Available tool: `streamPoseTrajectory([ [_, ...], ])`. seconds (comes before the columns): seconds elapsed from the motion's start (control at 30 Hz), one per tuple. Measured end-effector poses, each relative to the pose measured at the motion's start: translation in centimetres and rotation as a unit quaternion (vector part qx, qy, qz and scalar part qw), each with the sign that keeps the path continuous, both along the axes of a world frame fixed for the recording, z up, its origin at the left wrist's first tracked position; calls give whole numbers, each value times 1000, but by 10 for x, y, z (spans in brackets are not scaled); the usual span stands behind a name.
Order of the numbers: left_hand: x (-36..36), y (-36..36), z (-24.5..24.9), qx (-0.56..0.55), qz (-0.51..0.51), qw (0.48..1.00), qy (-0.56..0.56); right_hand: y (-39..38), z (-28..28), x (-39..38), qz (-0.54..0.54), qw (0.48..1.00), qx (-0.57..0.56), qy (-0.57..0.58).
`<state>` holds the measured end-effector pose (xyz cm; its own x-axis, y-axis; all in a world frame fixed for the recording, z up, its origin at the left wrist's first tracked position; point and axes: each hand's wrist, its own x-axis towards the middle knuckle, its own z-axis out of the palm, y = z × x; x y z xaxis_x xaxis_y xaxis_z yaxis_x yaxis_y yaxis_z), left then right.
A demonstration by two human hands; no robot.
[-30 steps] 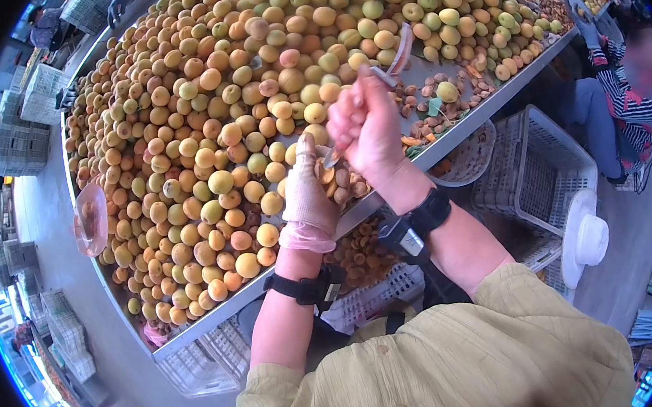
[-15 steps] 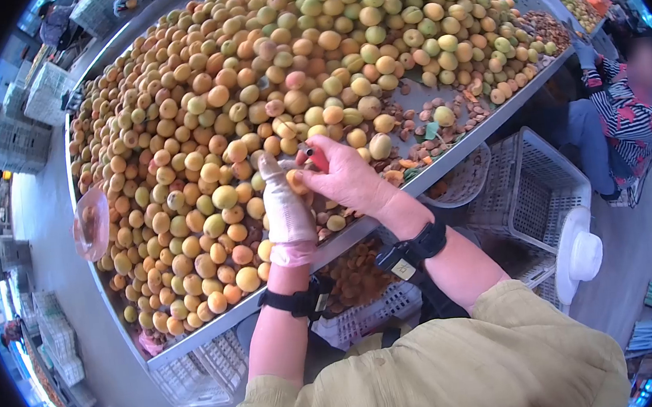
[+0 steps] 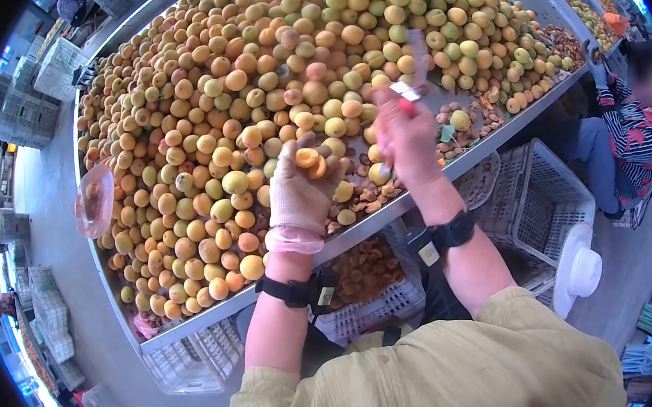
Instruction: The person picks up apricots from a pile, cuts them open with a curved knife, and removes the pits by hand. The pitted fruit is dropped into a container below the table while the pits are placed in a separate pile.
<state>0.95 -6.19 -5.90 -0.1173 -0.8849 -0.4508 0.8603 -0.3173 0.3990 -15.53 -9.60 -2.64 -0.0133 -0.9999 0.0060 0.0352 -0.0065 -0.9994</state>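
Note:
My left hand (image 3: 297, 187), in a pale glove with a pink cuff, holds a split apricot (image 3: 307, 158) whose orange cut flesh faces up. To its right, my bare right hand (image 3: 408, 141) is closed around a red-handled knife (image 3: 408, 106), smeared by motion; its blade is hard to make out. Both hands are over the front part of a heap of apricots (image 3: 203, 145) on a metal-edged table (image 3: 448, 168). Loose pits and scraps (image 3: 479, 120) lie right of my right hand.
Below the table edge stands a crate (image 3: 372, 313) with orange apricot pieces in it. More plastic crates (image 3: 548, 190) and a white hat (image 3: 580, 269) are at my right. A clear plastic container (image 3: 96, 200) is at the left edge. Another person (image 3: 633, 127) sits at the far right.
My hands have moved apart: the right one went up and to the right with the knife. The apricot in my left hand now shows its open halves. The view has shifted slightly.

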Motion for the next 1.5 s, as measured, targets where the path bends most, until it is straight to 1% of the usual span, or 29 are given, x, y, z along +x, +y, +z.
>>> streamPoseTrajectory([
  [0.03, 0, 2, -1, -4, -7, 998, 65, -4, 3, -11, -52, 987, -17, -152],
  [0.07, -1, 2, -1, -11, -15, 991, 130, -9, 6, -20, -104, 947, -36, -300],
  [0.13, -1, 3, 0, -10, -8, 991, 131, -12, 12, -28, -172, 940, -67, -286],
  [0.17, -1, 3, -3, -17, -7, 991, 132, -8, 13, -26, -158, 955, -40, -246],
  [0.27, -2, 1, -7, -23, 6, 992, 123, 4, 6, -3, -11, 995, 63, -73],
  [0.33, -3, 3, -4, -23, 19, 993, 111, 9, -3, 9, 94, 995, 10, 19],
  [0.4, -4, 4, 0, -5, 47, 997, 68, 13, -5, 18, 107, 994, 28, 13],
  [0.5, 0, 4, -1, -16, 59, 995, 80, 12, -2, 22, 111, 993, 42, -11],
  [0.6, 1, 4, 4, 9, 82, 995, 58, 2, 5, 4, -60, 979, 77, -177],
  [0.67, 8, 4, 3, 16, 77, 996, 41, -12, 8, -17, -148, 950, 7, -276],
  [0.73, 17, 4, 1, -6, 74, 994, 83, -21, 7, -47, -181, 918, -39, -351],
  [0.8, 19, 5, 5, -2, 96, 993, 74, -25, 7, -62, -218, 909, -29, -353],
  [0.87, 19, 5, 13, 51, 125, 991, 9, -23, 3, -60, -166, 938, 44, -302],
  [0.9, 17, 4, 19, 79, 154, 984, -29, -18, 6, -52, -119, 958, 83, -247],
  [0.93, 18, 5, 20, 70, 154, 985, -17, -16, 7, -45, -79, 980, 121, -136],
  [1.0, 30, 5, 7, 27, 173, 985, 8, -7, 9, -31, 25, 991, 131, -4],
  [1.03, 37, 4, 5, 27, 191, 981, 15, -5, -3, -22, 57, 994, 82, 53],
  [1.07, 44, 4, 5, 34, 207, 978, 20, -3, -14, -13, 87, 990, 31, 110],
  [1.1, 55, 3, -20, -29, 209, 967, -140, 3, -12, -5, 127, 974, 37, 182],
  [1.13, 68, -2, -48, -98, 203, 930, -290, 11, -9, 2, 158, 953, 42, 257],
  [1.2, 92, -5, -59, -114, 205, 956, -178, 18, -26, 12, 214, 892, 1, 399],
  [1.23, 79, 3, -42, -204, 164, 788, -558, 20, -18, 14, 250, 866, -1, 433],
  [1.27, 77, 4, -37, -151, 177, 823, -518, 25, -13, 15, 255, 858, 3, 447],
  [1.3, 62, 8, -11, -90, 132, 733, -661, 27, -19, 16, 262, 854, -14, 450],
  [1.33, 72, 7, -24, -118, 132, 721, -669, 29, -37, 19, 249, 860, -36, 445],
  [1.37, 68, 5, -20, -95, 117, 662, -734, 31, -35, 20, 260, 849, -42, 458],
  [1.4, 66, 5, -16, -91, 135, 656, -737, 32, -33, 21, 276, 839, -50, 467],
  [1.43, 70, 1, -22, -82, 119, 717, -682, 35, -33, 21, 266, 838, -49, 474],
  [1.5, 79, -1, -35, -102, 194, 843, -492, 36, -35, 25, 252, 839, -52, 479],
])
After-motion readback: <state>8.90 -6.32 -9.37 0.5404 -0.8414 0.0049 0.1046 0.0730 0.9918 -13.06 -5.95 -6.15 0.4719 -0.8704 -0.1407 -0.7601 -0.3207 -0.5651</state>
